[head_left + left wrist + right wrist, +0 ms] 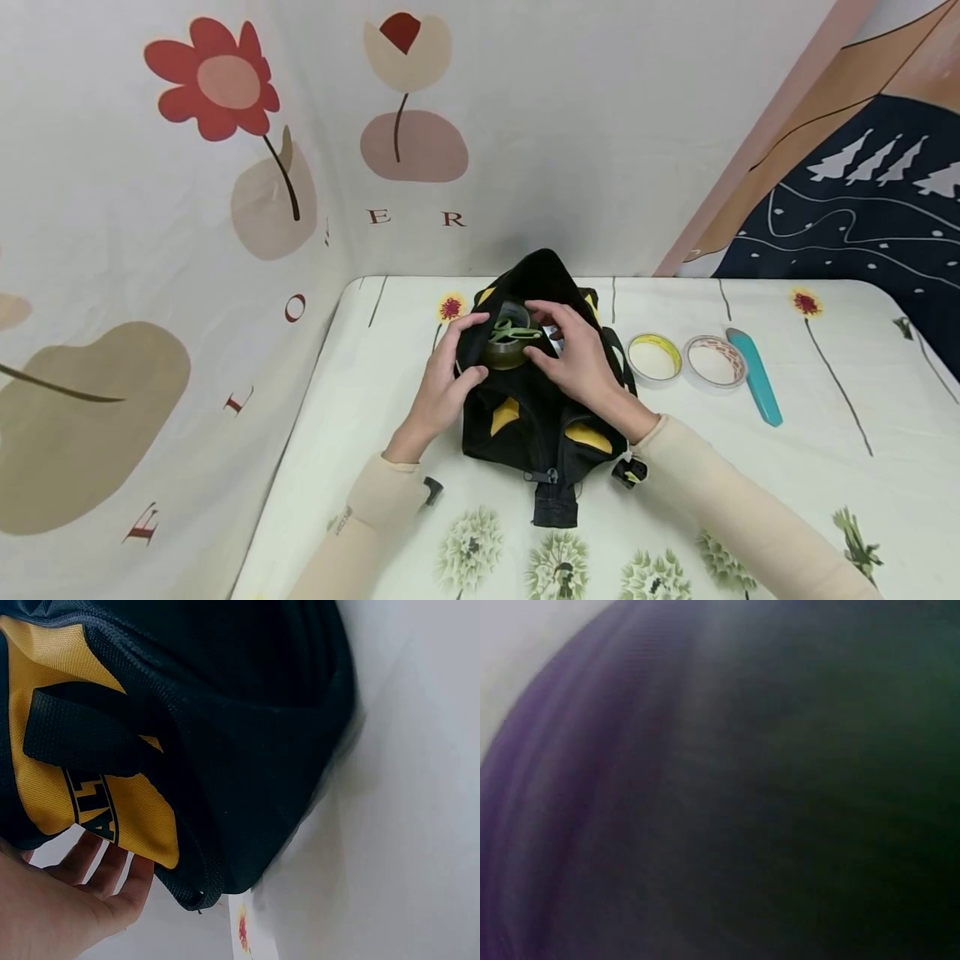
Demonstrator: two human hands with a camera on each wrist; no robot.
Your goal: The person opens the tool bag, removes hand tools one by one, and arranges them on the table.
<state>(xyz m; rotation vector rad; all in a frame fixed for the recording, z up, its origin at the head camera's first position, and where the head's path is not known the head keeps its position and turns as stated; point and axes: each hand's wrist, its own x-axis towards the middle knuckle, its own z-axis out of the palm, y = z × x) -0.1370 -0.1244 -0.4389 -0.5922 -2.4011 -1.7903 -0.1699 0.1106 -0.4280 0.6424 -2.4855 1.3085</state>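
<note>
Here, the left hand [446, 379] holds the open bag [536, 404]. The right hand [581, 362] is beside the scissors [513, 332] and brown tape [504, 357]; its grip I cannot tell.

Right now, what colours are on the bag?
The bag is black with yellow patches, clearest in the left wrist view.

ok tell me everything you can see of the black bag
The bag looks made of black fabric with yellow panels; the left wrist view shows black lettering and a black strap on one. It sits on the table, mouth open, far side rising to a peak, a zip pull at the near end. A tape roll and a green item show in the mouth. The left hand holds its left edge, fingers at a yellow panel's edge; the right hand is over the right side, contact unclear.
</note>
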